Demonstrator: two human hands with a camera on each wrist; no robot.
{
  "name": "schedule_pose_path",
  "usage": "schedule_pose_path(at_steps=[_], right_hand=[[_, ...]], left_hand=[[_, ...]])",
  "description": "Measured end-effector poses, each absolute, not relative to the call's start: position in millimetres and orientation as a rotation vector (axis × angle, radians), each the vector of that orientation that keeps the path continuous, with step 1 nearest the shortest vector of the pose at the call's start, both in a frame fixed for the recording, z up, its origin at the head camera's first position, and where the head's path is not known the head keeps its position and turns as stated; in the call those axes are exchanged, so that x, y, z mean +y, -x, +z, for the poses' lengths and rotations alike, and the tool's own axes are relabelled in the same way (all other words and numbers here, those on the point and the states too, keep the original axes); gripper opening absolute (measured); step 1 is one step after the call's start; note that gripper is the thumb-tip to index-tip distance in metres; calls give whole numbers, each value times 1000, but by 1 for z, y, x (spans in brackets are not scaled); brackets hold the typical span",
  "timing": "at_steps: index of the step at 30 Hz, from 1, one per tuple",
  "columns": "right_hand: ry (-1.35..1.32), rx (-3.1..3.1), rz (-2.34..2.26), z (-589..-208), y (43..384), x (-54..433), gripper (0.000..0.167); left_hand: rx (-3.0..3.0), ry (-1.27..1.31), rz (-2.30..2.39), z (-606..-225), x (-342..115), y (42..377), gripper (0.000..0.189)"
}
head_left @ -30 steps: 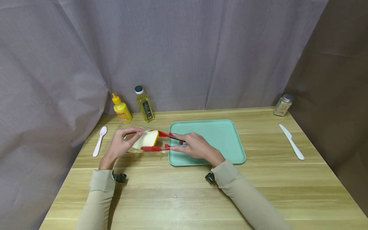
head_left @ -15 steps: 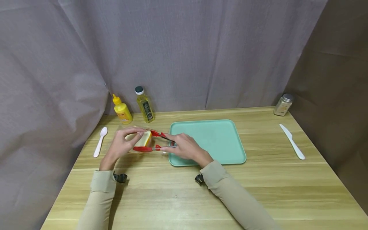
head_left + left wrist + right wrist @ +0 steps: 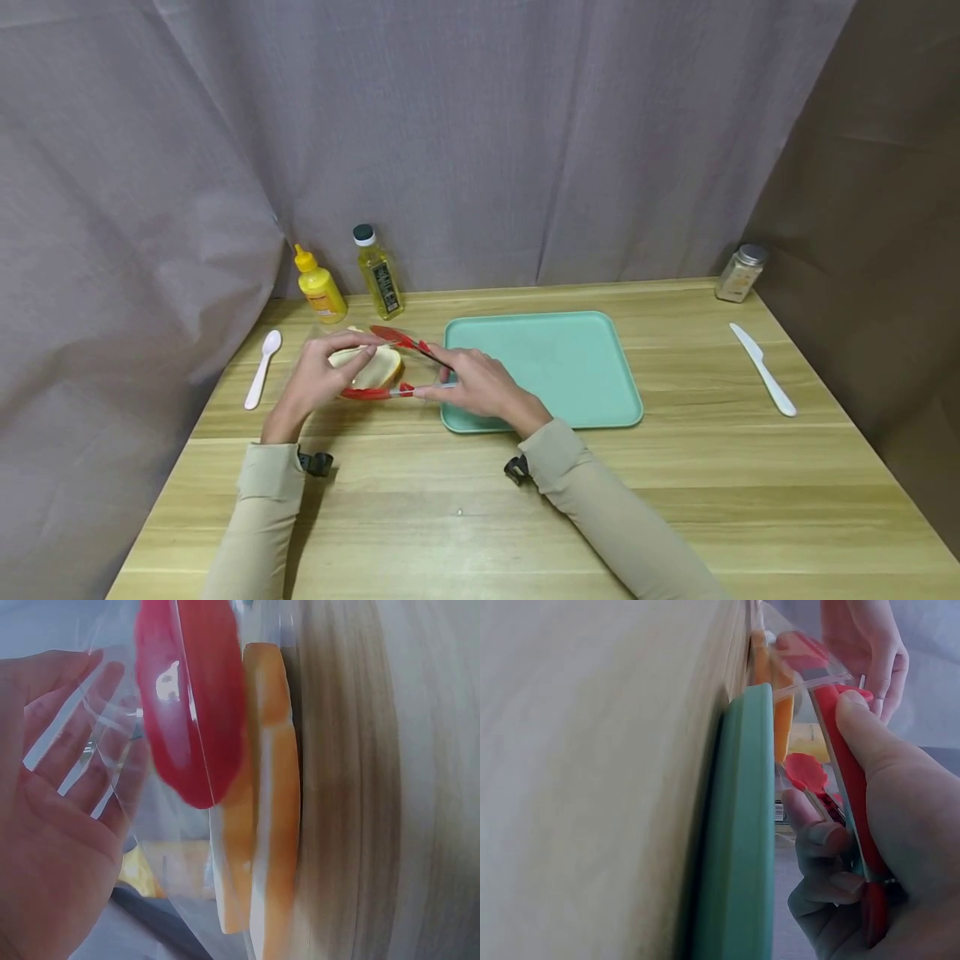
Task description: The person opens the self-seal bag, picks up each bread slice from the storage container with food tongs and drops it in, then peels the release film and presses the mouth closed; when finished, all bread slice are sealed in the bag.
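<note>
My left hand [image 3: 318,375], at the left of the head view, pinches the upper edge of a clear plastic bag [image 3: 176,874] between thumb and fingertips. Slices of bread [image 3: 381,367] with orange-yellow crusts lie in the bag, partly hidden by that hand. From the right, my right hand [image 3: 483,383] grips red-tipped tongs [image 3: 366,394]. Their arms are spread, one head on the far side of the bread and one on the near side. The left wrist view has a red tong head [image 3: 191,705] beside the stacked slices [image 3: 274,825], seen through the plastic.
A green tray [image 3: 540,367] lies under and behind my right hand. Mustard-yellow squeeze bottle [image 3: 321,293] and oil bottle [image 3: 381,279] stand behind the bag. A white spoon [image 3: 262,369] lies left; a white knife [image 3: 763,371] and a shaker jar [image 3: 740,273] are far right.
My right hand and the tongs have moved left, further over the bag. The slice between the tongs has shifted left and lies lower, and the tong heads have spread apart. My left hand stays put.
</note>
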State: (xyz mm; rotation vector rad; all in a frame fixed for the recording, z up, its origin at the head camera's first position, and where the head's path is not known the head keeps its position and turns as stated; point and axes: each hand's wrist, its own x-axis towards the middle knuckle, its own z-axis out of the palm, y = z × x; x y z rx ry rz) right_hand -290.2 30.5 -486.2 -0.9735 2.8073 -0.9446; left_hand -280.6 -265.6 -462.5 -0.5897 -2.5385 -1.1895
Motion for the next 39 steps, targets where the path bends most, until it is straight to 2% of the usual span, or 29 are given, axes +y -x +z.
schedule_pose_path(at_steps=[5, 12, 22, 39], right_hand=[[990, 2821, -954, -487, 290, 32, 89], [1049, 2826, -968, -485, 289, 33, 76], [997, 2752, -1078, -482, 287, 50, 65], [761, 2562, -1330, -483, 266, 153, 62]], left_hand=[[-2539, 605, -1189, -464, -266, 281, 15], [-2545, 615, -1197, -463, -267, 281, 17], [-2525, 590, -1225, -464, -268, 282, 18], [-2527, 624, -1220, -475, -259, 284, 17]])
